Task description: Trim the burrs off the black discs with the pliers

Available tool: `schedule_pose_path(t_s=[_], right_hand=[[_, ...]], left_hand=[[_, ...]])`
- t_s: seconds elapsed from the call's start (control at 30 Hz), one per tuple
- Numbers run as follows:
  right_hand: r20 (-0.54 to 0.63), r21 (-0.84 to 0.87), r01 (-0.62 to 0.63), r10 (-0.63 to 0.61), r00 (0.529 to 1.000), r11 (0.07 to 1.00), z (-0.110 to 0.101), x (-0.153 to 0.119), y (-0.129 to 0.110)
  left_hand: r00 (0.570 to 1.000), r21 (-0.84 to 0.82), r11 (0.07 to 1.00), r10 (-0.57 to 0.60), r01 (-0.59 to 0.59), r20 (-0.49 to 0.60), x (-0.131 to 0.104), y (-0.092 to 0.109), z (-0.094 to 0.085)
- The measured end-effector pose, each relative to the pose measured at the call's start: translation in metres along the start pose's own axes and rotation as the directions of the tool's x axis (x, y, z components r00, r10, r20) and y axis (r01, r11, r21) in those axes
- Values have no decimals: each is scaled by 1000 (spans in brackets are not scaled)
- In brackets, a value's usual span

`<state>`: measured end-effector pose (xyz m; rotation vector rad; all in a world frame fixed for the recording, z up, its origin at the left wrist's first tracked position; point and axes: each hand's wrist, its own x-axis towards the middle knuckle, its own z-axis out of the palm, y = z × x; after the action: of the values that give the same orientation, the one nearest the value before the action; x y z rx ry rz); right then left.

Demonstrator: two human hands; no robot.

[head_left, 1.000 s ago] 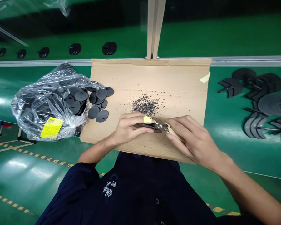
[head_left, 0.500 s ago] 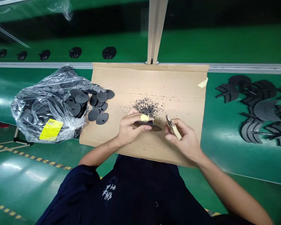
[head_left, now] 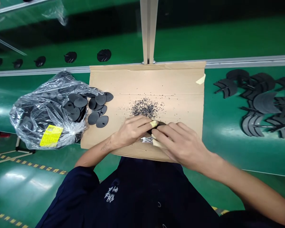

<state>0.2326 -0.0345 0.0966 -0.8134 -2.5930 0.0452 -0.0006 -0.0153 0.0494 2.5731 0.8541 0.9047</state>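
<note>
My left hand (head_left: 133, 130), with yellow tape around one finger, is closed on a black oval plate (head_left: 161, 123). Most of that plate is hidden by my fingers. Against it, my right hand (head_left: 181, 139) grips a small metal tool with a beige handle (head_left: 158, 143); its shiny end (head_left: 147, 139) points left beneath the plate. I cannot make out the tool's exact kind. Just beyond both hands, a heap of tiny black bits (head_left: 146, 107) lies scattered on a cardboard sheet (head_left: 175, 79).
To the left, a clear plastic bag (head_left: 45, 110) with a yellow label holds many black oval plates, and several loose plates (head_left: 101, 99) lie by its mouth. Curved black parts (head_left: 266, 103) lie at the right. A metal post (head_left: 149, 31) stands behind the cardboard.
My hands have come together. The right hand has moved left and turned over, bringing the tool from beside the plate to against it. The whole view has shifted slightly.
</note>
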Motion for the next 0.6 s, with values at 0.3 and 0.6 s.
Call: schedule_pose_path(t_s=[0.3, 0.6], right_hand=[[13, 110, -173, 172, 985, 979, 2, -20, 32], [-19, 36, -76, 77, 997, 996, 7, -17, 30]], left_hand=[[954, -463, 871, -258, 162, -152, -12, 6, 9], [946, -527, 840, -264, 129, -190, -14, 9, 10]])
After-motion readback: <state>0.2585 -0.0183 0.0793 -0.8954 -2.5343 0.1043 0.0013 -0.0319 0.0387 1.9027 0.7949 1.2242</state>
